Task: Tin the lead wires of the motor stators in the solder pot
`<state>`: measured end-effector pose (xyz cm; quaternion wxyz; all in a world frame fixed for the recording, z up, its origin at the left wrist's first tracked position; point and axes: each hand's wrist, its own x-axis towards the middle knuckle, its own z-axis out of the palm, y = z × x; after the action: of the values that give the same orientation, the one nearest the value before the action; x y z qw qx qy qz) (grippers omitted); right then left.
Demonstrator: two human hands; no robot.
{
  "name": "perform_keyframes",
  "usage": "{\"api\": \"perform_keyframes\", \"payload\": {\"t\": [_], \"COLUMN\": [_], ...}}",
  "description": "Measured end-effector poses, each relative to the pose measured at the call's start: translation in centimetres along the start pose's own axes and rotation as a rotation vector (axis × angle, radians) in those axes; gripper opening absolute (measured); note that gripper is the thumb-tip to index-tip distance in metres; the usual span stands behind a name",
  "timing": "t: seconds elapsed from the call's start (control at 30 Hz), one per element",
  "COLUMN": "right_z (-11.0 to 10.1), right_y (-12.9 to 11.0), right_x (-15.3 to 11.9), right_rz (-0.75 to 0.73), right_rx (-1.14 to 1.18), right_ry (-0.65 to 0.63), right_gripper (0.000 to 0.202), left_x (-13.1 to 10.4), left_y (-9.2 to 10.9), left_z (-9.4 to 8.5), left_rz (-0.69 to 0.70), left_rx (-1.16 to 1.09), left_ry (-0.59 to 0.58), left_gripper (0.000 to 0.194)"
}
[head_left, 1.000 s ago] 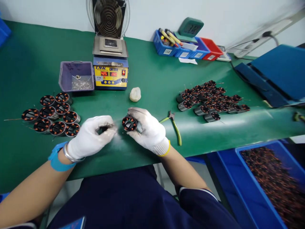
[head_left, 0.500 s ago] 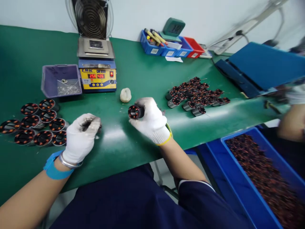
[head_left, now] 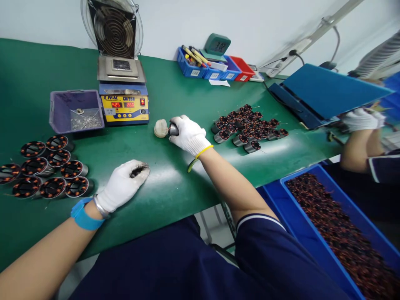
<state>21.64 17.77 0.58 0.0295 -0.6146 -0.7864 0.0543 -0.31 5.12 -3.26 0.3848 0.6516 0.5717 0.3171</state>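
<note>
My right hand (head_left: pixel 189 135), in a white glove, is closed around a motor stator (head_left: pixel 173 130), a short metal cylinder lying sideways. The stator's end is at a small whitish round pot (head_left: pixel 161 128); I cannot tell whether it touches or dips in. My left hand (head_left: pixel 125 185), gloved and stained dark at the fingertips, is curled with thumb and fingers together just above the table. Whatever sits between its fingers is hidden. To its left stand several stators (head_left: pixel 84 169) with copper windings facing up. Another cluster of stators (head_left: pixel 240 140) lies right of my right hand.
Behind the hands stand a yellow-fronted solder pot (head_left: pixel 125 109), a fan (head_left: pixel 115 31) and a purple bin (head_left: pixel 56 110) with metal bits. Small blue bins (head_left: pixel 195 73) and a clock (head_left: pixel 218 43) line the wall. A blue crate (head_left: pixel 315 246) holds many wound parts. A co-worker's gloved hands (head_left: pixel 362 120) are at right.
My right hand has moved the stator up and left to the whitish pot, turning its wound end toward it. My left hand has shifted right, away from the left stators. The view has shifted slightly.
</note>
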Motion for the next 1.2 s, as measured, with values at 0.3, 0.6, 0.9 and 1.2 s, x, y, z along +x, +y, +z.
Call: {"api": "perform_keyframes", "payload": {"t": [0.3, 0.6, 0.9, 1.2], "right_z": [-2.0, -2.7, -2.5, -4.5], "right_y": [0.4, 1.2, 0.7, 0.4], "right_x": [1.7, 0.6, -0.9, 0.2], "right_rz": [-0.108, -0.105, -0.192, -0.187], "right_rx": [-0.048, 0.045, -0.260, -0.301], "right_ry": [-0.063, 0.053, 0.053, 0.085], "right_gripper": [0.057, 0.057, 0.032, 0.035], "left_x": [0.2, 0.3, 0.3, 0.4], "left_y": [0.0, -0.1, -0.3, -0.5], "left_z": [-0.2, -0.2, -0.2, -0.1], "left_rz": [0.029, 0.041, 0.039, 0.048], "left_rx": [0.061, 0.088, 0.087, 0.103], "left_ry": [-0.049, -0.067, -0.056, -0.064], "left_gripper": [0.032, 0.033, 0.034, 0.033]}}
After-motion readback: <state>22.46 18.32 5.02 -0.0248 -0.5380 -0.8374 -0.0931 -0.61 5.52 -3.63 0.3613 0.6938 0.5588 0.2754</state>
